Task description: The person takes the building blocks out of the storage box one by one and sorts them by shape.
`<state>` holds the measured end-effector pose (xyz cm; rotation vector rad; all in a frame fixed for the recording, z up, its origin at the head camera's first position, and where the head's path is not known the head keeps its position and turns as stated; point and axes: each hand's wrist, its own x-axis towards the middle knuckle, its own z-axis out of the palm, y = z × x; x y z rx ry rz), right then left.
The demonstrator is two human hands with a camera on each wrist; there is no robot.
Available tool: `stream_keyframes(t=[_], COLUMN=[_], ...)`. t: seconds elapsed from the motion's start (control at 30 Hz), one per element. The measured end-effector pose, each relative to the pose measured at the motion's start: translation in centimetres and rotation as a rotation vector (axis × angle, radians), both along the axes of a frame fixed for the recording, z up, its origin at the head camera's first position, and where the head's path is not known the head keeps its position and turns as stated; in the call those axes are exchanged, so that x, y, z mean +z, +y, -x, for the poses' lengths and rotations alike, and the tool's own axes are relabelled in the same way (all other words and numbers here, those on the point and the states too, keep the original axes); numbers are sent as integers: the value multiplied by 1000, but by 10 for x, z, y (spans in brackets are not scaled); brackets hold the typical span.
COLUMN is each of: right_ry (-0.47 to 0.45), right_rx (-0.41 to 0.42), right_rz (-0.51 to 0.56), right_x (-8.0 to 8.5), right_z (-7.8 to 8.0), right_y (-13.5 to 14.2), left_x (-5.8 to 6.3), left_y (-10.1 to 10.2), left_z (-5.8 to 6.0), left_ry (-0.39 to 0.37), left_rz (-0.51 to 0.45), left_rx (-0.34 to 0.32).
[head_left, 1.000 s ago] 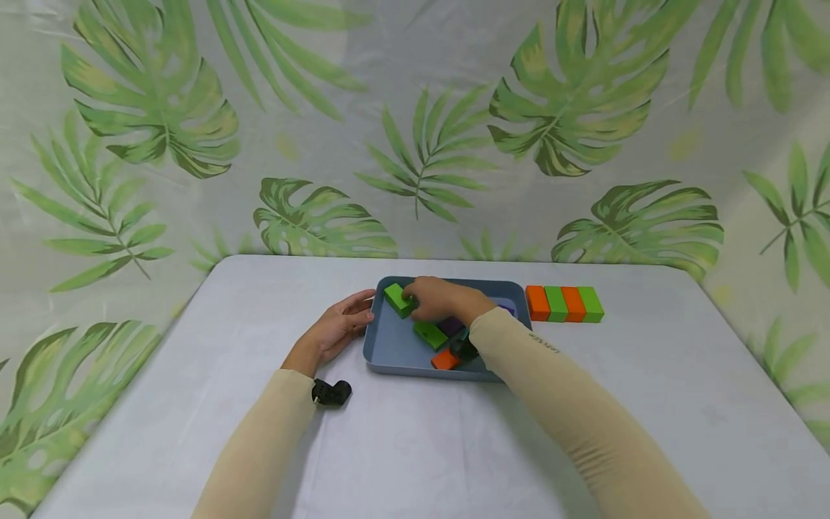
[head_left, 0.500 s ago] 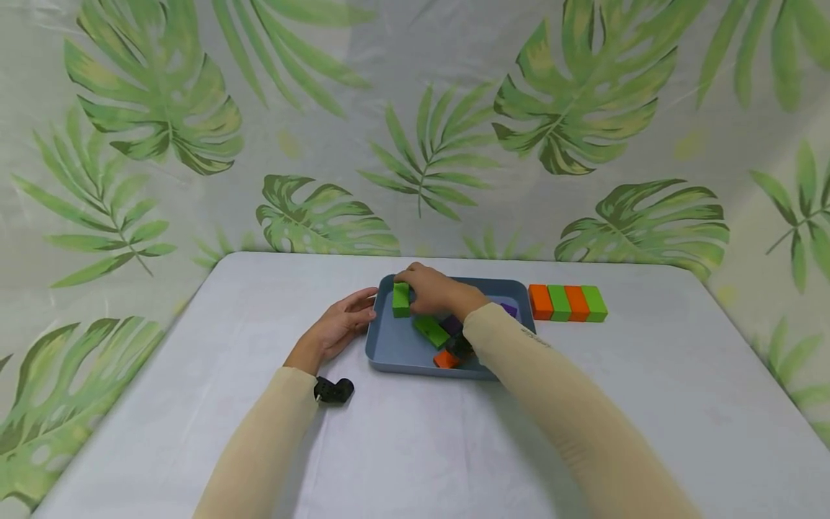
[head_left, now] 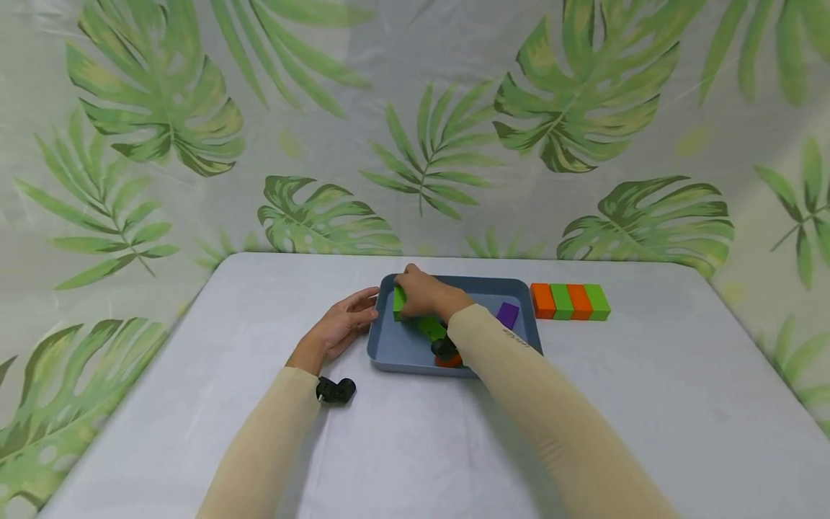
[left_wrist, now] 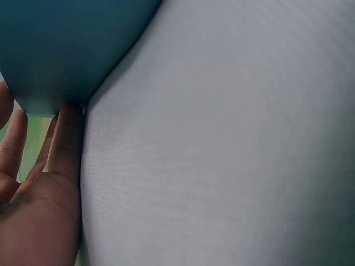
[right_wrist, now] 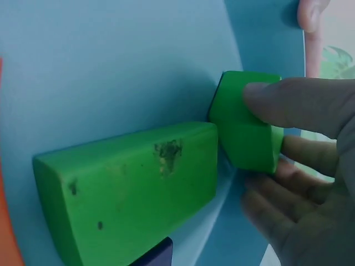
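My right hand (head_left: pixel 428 294) pinches a green block (head_left: pixel 398 305) near the left wall of the blue-grey tray (head_left: pixel 391 352). In the right wrist view, the thumb lies on top of this green block (right_wrist: pixel 244 122) and the other fingers are on its far side. Close beside it is a second green block (right_wrist: pixel 138 183) with dark scuffs. My left hand (head_left: pixel 336 326), its fingers fairly straight, touches the outside of the tray's left wall. That contact also shows in the left wrist view, with fingers (left_wrist: pixel 65 144) against the tray wall (left_wrist: pixel 72 61).
Farther right in the tray lies a purple block (head_left: pixel 508 315). An orange block (head_left: pixel 447 360) is partly covered by the right wrist's camera (head_left: pixel 444 349). On the white table (head_left: pixel 415 447), right of the tray, a row of alternating orange (head_left: pixel 542 300) and green blocks (head_left: pixel 597 302) stands side by side.
The pinched green block has turned from slanted to lined up along the tray's left wall. My right hand and forearm have shifted left, uncovering the purple block. The left hand stays in place.
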<state>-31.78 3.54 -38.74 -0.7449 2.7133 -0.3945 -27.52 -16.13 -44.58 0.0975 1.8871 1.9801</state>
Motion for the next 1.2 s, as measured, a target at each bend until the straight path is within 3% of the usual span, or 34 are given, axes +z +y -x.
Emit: stream_keyframes(t=[0.53,0.83,1.03,1.2], right_ry=[-23,-11,14,35], right_rx=[22,48,110,112], right_rz=[112,100,132,174], right_x=[1,3,16,29], right_z=[-6,-7,-17,-31], right_y=[3,4,7,21], left_x=[-3,-2,-1,-4], left_y=[-1,3,1,1], left_z=[-1,0,0,1], left_ry=[4,15,5,15], left_rz=[7,-9,-4,10], left_rx=[-7,4,7,-2])
